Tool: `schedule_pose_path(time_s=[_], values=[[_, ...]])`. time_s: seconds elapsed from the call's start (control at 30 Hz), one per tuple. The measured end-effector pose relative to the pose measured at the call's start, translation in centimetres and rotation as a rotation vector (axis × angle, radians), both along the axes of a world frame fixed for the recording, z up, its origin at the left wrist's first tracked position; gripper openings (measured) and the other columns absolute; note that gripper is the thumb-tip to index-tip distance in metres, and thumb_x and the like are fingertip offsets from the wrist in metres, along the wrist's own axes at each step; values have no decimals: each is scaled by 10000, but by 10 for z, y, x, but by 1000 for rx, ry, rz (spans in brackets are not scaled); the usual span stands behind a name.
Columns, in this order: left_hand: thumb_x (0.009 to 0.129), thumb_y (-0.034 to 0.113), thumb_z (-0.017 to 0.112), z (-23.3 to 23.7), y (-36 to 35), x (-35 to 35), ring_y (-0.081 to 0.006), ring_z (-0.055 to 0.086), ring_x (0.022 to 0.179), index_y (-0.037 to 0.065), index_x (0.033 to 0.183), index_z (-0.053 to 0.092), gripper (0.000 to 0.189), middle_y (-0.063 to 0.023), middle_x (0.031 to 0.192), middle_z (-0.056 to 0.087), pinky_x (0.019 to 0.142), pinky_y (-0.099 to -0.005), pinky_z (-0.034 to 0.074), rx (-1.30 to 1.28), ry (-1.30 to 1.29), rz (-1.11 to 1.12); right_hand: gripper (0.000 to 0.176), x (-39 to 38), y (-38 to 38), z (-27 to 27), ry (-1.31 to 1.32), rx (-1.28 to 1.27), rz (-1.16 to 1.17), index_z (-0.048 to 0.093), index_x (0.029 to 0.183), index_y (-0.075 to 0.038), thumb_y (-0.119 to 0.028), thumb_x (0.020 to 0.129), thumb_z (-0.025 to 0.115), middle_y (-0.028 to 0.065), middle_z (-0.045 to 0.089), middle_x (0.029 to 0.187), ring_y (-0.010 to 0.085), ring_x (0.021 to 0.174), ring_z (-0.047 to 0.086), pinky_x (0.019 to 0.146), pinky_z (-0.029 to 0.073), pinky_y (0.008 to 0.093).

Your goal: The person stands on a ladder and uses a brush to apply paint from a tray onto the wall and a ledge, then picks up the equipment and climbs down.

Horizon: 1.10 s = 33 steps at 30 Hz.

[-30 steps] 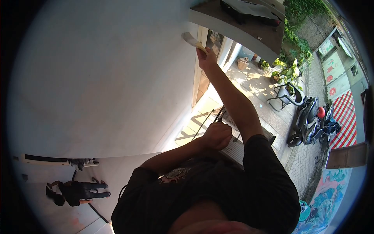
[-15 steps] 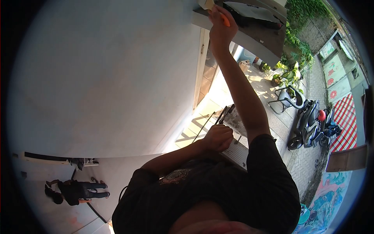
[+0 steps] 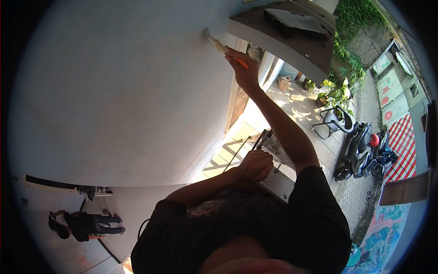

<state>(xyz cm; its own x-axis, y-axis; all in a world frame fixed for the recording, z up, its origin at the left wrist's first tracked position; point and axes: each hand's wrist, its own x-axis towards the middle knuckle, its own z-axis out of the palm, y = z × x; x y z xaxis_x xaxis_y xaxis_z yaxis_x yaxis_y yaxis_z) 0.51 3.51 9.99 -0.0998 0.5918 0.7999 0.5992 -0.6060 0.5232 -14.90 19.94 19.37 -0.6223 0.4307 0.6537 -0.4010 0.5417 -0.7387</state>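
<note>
My right hand (image 3: 243, 72) is raised and wrapped round a brush (image 3: 221, 46) with an orange handle. The brush's pale tip is at the whitish wall (image 3: 123, 96), beside the door frame. Lower down, my left hand (image 3: 256, 165) is closed in a fist in front of my chest. It is near a light ridged panel (image 3: 279, 183) and some dark thin bars (image 3: 260, 139). What it grips, if anything, is hidden.
A brown-topped ledge (image 3: 315, 48) carries a dark object with a pale top (image 3: 299, 23). Below are potted plants (image 3: 337, 95), a chair (image 3: 332, 123) and parked motorbikes (image 3: 362, 150). At the lower left another person (image 3: 84, 226) stands near a wall.
My right hand has moved down and left from beside the ledge, bringing the brush over to the wall. My left hand has stayed closed in nearly the same place.
</note>
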Motion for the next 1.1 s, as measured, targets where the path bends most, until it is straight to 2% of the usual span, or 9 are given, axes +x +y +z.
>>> schedule_pose_path(time_s=[0.2,0.33,0.4,0.47,0.7,0.8,0.9,1.0,1.1], values=[[780,-1,567,-1,1,1,-301,480,547,33,708,488,112,-115,654,471,516,-412,386,-2,-5,-10,134,-15,42,59,381,58,-130,740,1026,-29,-46,895,718,125,730,1135,131,996,680,886,527,260],[777,-7,572,0,0,0,-303,477,543,32,703,487,119,-112,653,479,513,-415,385,-3,16,14,120,-56,88,82,411,51,-175,745,1002,-26,-42,885,719,120,735,1122,132,960,684,851,529,259],[777,-4,573,0,-1,0,-304,477,542,33,705,487,118,-113,652,479,512,-416,384,-2,8,10,105,-61,96,78,398,57,-195,749,975,-24,-46,874,729,111,742,1101,129,926,688,825,527,258],[777,-2,574,0,1,-1,-306,477,541,33,706,487,117,-113,651,479,511,-417,384,9,-6,4,138,-58,99,71,354,5,-30,740,1026,-30,-27,892,704,116,731,1139,128,989,676,867,532,257],[795,17,564,0,1,-1,-312,472,545,35,718,489,110,-117,655,470,513,-420,381,-6,3,-30,97,-22,22,-5,64,-2,-106,734,963,-31,-21,882,684,95,739,1123,121,884,689,823,539,250],[802,20,562,0,-1,0,-313,470,546,35,718,485,115,-119,655,467,514,-418,381,-9,9,-23,99,-10,26,-9,64,-57,-79,729,965,-19,-12,887,670,108,742,1065,147,902,697,814,560,267],[805,21,561,1,0,-1,-311,473,548,34,717,483,119,-120,655,467,516,-413,384,-11,8,-14,84,-15,38,19,243,-205,-9,704,968,17,5,905,648,130,708,1112,182,948,692,860,603,297],[798,19,575,2,-1,0,-318,488,565,35,719,476,127,-119,660,458,524,-421,395,-30,6,-23,81,-35,55,69,483,-173,-171,736,913,-24,-18,846,691,73,720,807,124,762,677,706,529,264],[787,17,588,2,-2,1,-326,501,582,37,724,472,134,-119,666,448,531,-432,405,-32,6,-19,81,-78,110,93,483,-188,-219,716,946,4,-17,868,708,72,694,924,139,816,679,766,608,275]])
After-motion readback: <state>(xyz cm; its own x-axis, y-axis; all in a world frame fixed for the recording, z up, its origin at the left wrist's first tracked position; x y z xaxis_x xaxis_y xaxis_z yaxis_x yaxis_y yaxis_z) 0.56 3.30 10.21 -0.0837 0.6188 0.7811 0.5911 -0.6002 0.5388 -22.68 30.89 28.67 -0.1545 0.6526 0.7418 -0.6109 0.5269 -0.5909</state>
